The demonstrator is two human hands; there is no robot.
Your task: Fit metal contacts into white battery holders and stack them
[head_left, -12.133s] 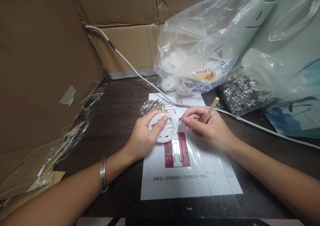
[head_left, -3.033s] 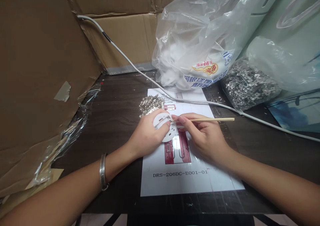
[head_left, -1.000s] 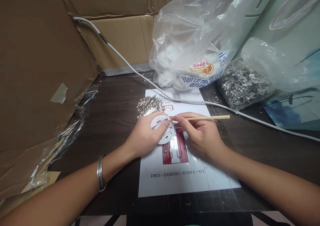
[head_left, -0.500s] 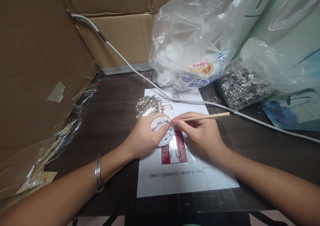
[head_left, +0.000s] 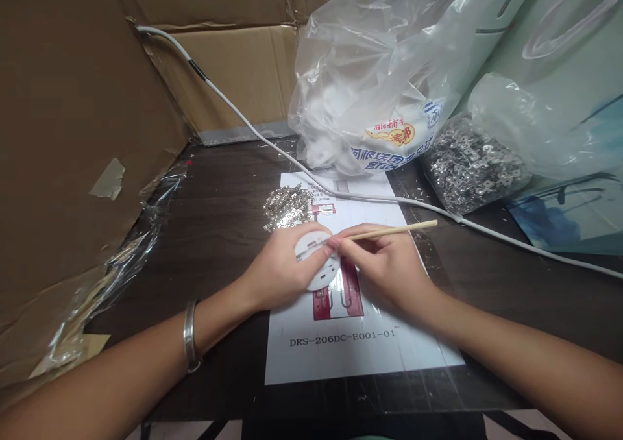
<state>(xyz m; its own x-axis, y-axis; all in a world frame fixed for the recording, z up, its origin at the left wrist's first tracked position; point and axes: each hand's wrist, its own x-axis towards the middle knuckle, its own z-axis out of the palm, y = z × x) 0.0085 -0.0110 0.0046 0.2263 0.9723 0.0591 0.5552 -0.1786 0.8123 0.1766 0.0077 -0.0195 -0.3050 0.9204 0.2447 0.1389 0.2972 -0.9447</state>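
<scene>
Dark wood-grain desk (head_left: 219,187) under both your left hand (head_left: 280,265) and your right hand (head_left: 389,258). Tall brown cardboard panel (head_left: 63,115) stands left of your hands; more cardboard beyond them. Big translucent plastic bag with white contents, red and blue print (head_left: 370,70): beyond your hands, slightly right. Clear plastic bag packed with silvery metal pieces (head_left: 474,164): beyond your right hand, farther right. White paper sheet printed with red blocks and "DRS-206DC-E001-01" (head_left: 370,362) lies beneath your hands. Long white cable with a black band (head_left: 243,112) crosses beyond them. Loose heap of small shiny metal pieces (head_left: 287,206) sits just past your left hand. Your left hand grips a flat white round disc with small slots (head_left: 325,276), thumb on top; it's between your hands, over the sheet. Your right hand pinches a thin pale wooden stick (head_left: 403,230) near its left end, fingertips at the disc's edge by your left thumb. Stick tip hidden, contact unclear. Silver metal bracelet (head_left: 190,336) on your left wrist.
</scene>
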